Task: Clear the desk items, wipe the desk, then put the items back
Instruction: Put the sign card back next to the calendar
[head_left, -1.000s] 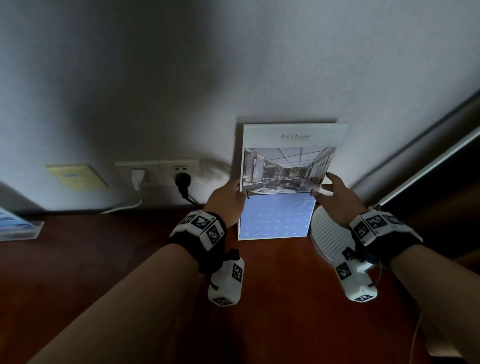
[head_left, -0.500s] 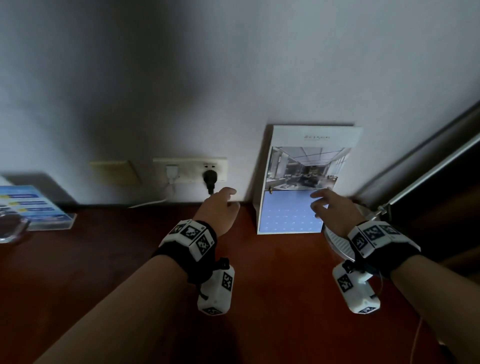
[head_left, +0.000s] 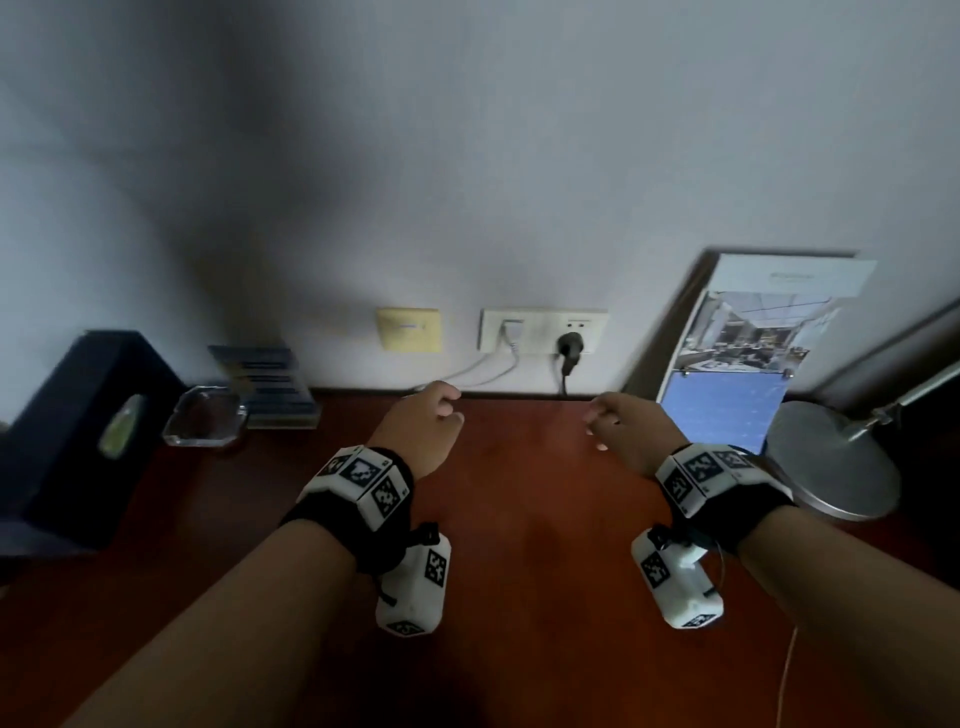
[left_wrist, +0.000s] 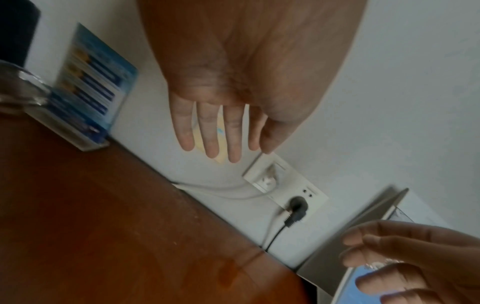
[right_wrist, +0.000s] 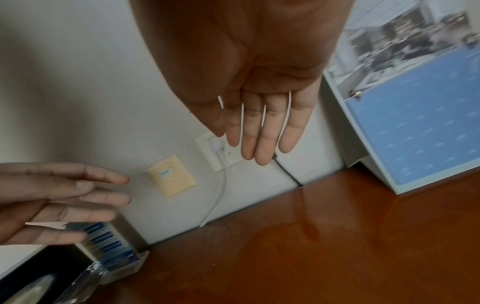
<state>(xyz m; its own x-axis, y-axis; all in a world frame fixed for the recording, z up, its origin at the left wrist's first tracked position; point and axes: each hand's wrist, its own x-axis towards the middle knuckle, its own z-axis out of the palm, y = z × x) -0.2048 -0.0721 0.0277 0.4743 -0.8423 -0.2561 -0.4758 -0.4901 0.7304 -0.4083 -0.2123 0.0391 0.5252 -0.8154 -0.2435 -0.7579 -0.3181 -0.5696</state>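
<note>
Your left hand hovers over the back of the table, fingers loosely extended and holding nothing. Your right hand hangs level with it, likewise relaxed and holding nothing.

The desk calendar stands at the rear right, leaning against the wall. It is just to the right of your right hand and not touching it. Its upper page carries a photo of an interior and its lower page a blue date grid. The line of print on its top strip is too blurred to read. A round metal lamp base sits just beside the calendar on its right.

Well to the left of your left hand stands a clear holder with a blue striped card, whose text is illegible. A glass ashtray sits just beside it, and a dark tissue box is at the far left.

On the wall beyond your hands, a black plug sits in a white socket plate, next to a yellow plate.
</note>
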